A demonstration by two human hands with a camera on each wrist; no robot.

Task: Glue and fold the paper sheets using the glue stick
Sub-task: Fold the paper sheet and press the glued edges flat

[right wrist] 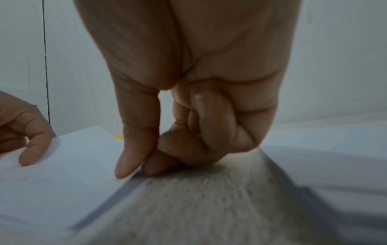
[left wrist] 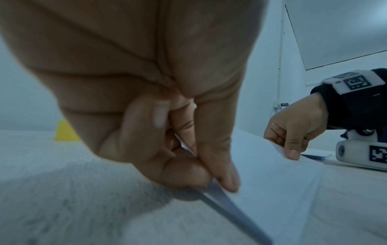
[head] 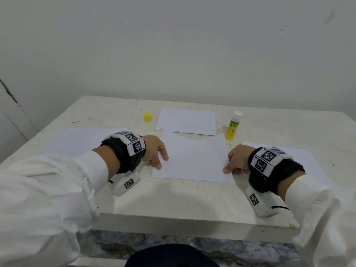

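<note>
A white paper sheet (head: 194,160) lies in the middle of the table, its side edges raised a little. My left hand (head: 159,158) pinches its left edge, thumb on top and forefinger beneath, as the left wrist view shows (left wrist: 213,182). At the sheet's right edge my right hand (head: 231,164) pinches in the same way (right wrist: 138,167). The glue stick (head: 233,126) stands upright and uncapped behind the sheet's right corner. Its yellow cap (head: 147,116) sits apart at the back left.
A pile of folded white sheets (head: 185,121) lies behind the held sheet. Flat sheets lie to the left (head: 77,139) and to the right (head: 300,157). The pale table (head: 173,199) ends close in front of me, with a wall behind.
</note>
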